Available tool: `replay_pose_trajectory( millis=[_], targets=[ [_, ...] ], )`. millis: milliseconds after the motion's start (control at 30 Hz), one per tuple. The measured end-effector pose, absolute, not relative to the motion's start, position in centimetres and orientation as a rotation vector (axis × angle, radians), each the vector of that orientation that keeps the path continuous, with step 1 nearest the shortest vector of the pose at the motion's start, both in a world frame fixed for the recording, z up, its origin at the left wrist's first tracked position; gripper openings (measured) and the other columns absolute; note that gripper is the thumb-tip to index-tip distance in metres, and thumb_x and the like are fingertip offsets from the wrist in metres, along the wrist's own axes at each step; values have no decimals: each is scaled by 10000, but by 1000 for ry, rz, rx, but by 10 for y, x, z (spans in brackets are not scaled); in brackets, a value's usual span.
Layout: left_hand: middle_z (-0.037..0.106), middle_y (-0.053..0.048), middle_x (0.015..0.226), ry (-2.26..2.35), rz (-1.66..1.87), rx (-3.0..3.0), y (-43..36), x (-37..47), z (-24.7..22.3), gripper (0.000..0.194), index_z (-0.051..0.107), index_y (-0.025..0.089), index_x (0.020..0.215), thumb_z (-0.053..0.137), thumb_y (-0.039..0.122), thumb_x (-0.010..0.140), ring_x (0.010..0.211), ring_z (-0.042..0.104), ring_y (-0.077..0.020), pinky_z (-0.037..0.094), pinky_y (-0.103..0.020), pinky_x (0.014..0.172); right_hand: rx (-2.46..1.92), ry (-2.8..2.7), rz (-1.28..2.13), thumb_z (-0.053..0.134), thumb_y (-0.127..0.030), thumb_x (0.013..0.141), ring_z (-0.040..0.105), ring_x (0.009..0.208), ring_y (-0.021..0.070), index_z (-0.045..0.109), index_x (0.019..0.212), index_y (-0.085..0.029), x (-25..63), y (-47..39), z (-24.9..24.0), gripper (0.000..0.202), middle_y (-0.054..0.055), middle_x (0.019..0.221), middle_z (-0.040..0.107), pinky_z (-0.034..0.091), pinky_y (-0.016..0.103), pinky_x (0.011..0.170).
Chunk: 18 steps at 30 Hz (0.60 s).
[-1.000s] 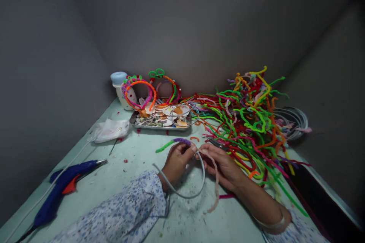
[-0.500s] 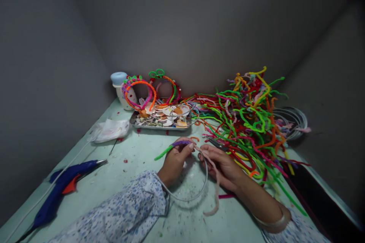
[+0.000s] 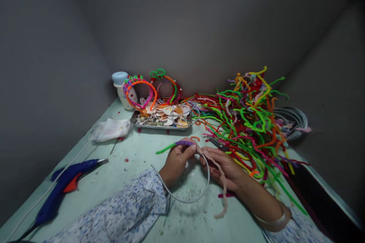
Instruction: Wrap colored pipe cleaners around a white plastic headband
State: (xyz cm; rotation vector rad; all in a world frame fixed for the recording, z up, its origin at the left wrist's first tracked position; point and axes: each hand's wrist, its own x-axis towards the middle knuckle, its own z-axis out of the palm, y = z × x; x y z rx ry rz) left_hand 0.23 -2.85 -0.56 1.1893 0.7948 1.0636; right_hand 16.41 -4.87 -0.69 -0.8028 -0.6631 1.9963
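A grey wire hoop (image 3: 205, 186), partly wrapped in green and purple pipe cleaner (image 3: 182, 143), curves between my hands above the table. My left hand (image 3: 178, 161) pinches the wrapped part near where the purple ends. Close beside it, the fingers of my right hand (image 3: 221, 165) are closed on a pale pink pipe cleaner (image 3: 221, 176) at the bare wire. The pink strand's start is wound on the wire next to the purple. Its loose tail hangs down past my right palm, and the hoop's bare end rests by my left sleeve.
A blue glue gun (image 3: 61, 190) lies at left, near a plastic bag (image 3: 112, 129). Behind my hands stands a metal tray (image 3: 159, 127) of shells, with finished headbands (image 3: 141, 82) and a lidded bottle (image 3: 121, 79). Pipe cleaners (image 3: 251, 117), scissors (image 3: 216, 143) and coiled wire (image 3: 303, 117) are at right.
The pink tail has swung to the right and its lower end now hangs further right. Both hands keep their grip and have shifted only slightly.
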Motion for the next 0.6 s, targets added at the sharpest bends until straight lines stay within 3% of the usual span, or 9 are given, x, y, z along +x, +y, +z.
replay_pose_trajectory(
  millis=[267, 500, 600],
  targets=[
    [576, -14, 697, 780, 1067, 1207, -28, 3, -4, 210, 601, 159, 774, 619, 368, 793, 652, 505, -122, 385, -255, 655, -816, -691, 1967, 772, -209, 661, 524, 497, 48, 686, 745, -118, 164, -48, -9, 151, 1, 634, 623, 423, 127, 464],
    [591, -24, 726, 849, 1079, 1290, -29, 3, -2, 226, 603, 160, 789, 600, 386, 803, 690, 524, -138, 407, -259, 681, -892, -745, 1969, 760, -278, 676, 356, 372, 10, 655, 728, -142, 162, -49, -4, 180, -37, 581, 540, 251, 128, 321],
    [586, -16, 725, 863, 1090, 1328, -29, 3, -3, 213, 602, 160, 788, 583, 370, 816, 680, 515, -131, 407, -252, 674, -918, -748, 1955, 757, -288, 689, 374, 390, 15, 648, 755, -143, 163, -49, -8, 192, -40, 595, 530, 262, 129, 328]
  ],
)
